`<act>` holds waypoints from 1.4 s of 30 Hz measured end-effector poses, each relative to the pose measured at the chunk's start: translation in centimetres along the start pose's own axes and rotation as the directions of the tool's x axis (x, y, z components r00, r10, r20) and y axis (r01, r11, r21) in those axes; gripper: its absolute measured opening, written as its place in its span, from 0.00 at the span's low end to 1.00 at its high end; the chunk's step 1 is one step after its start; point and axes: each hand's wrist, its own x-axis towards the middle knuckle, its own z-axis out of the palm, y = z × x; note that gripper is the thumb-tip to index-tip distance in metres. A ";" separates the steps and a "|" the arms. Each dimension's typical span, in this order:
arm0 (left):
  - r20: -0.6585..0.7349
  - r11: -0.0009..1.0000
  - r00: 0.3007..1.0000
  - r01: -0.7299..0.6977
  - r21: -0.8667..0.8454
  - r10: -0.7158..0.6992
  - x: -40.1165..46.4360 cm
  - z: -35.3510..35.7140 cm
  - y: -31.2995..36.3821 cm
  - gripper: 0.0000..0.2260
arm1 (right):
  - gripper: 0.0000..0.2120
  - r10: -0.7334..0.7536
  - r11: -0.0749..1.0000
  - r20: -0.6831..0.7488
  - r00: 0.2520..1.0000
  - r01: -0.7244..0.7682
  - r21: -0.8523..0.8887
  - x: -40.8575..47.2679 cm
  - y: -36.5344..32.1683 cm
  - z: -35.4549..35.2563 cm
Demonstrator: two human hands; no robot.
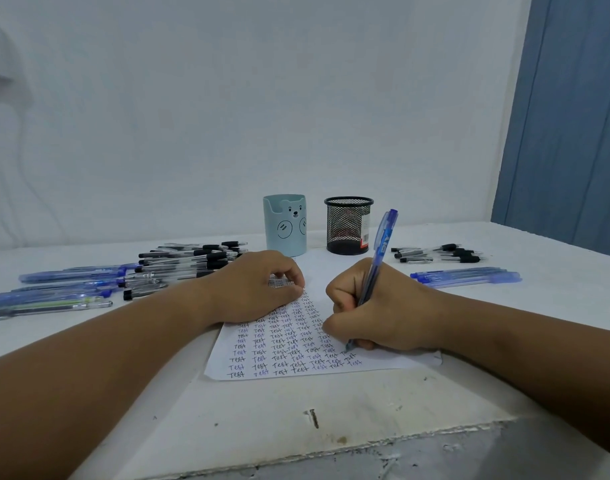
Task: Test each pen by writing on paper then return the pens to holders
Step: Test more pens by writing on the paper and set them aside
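At the far left of the white tabletop (296, 410) lies a fanned group of translucent blue pens (71, 275) with one green-cored pen (50, 304) nearest the edge; the exact count cannot be read. Just right of them is a pile of clear-barrelled black pens (189, 259), overlapping and too many to count. The left hand (251, 289) rests on the upper left of the paper (296, 355), fingers loosely curled, grip closed on nothing. The sheet is white, lying flat, and filled with rows of the handwritten word "Test" in black and blue ink. Behind it stand two holders: a pale blue bear-face holder (285, 225) and a black mesh holder (348, 225), set apart. The right hand (383, 306) has its grip clenched around a blue pen (379, 251), barrel tilted, tip touching the paper's lower right. Further right lie about five black pens (438, 253) and, nearer, about four blue pens (466, 277).
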 end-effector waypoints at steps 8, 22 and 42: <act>0.008 1.000 1.000 0.001 0.008 -0.001 -0.1 -0.1 0.2 0.04 | 0.20 -0.020 1.000 -0.012 1.000 0.020 -0.022 0.1 0.3 -0.1; 0.024 1.000 1.000 -0.004 0.018 0.004 0.1 -0.2 0.1 0.04 | 0.22 -0.056 0.998 -0.019 0.998 0.055 -0.034 0.5 0.7 0.0; 0.063 0.998 0.997 0.055 -0.027 -0.053 -0.2 -0.6 0.5 0.05 | 0.08 0.010 0.996 -0.549 0.836 0.042 0.083 3.1 2.8 -2.3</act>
